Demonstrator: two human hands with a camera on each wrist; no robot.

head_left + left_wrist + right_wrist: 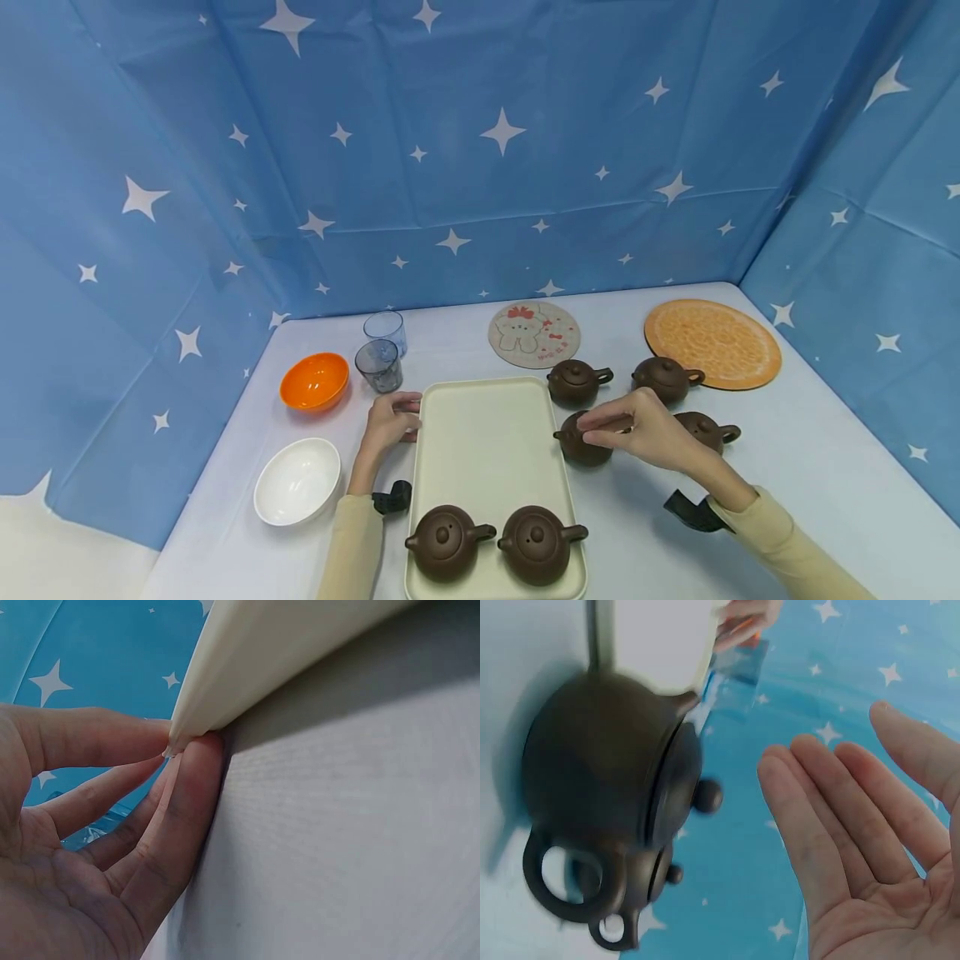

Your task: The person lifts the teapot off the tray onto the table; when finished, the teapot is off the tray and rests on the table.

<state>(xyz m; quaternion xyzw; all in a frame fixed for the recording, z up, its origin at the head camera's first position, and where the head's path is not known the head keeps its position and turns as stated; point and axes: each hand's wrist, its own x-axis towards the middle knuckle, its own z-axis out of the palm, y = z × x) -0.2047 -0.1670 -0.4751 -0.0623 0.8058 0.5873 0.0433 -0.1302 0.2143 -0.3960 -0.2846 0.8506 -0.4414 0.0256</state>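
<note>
My left hand [386, 429] pinches the left rim of a cream rectangular tray [487, 450] between thumb and fingers, with the rim seen in its grip in the left wrist view. Two dark brown teapots, a left one [444, 546] and a right one [535, 547], sit side by side at the tray's near end. Over another brown teapot [576, 448], just right of the tray, my right hand [648, 429] hovers with fingers extended. In the right wrist view a gap shows between those fingers [825, 817] and the lid knob of the nearest teapot [592, 757].
Three more brown teapots stand to the right, at the back [574, 385], beside it [663, 383] and partly behind my right hand [708, 433]. Beyond lie a bunny mat [534, 335] and an orange-slice mat [712, 342]. Leftward are two glasses [379, 367], an orange bowl [315, 382] and a white bowl [297, 482].
</note>
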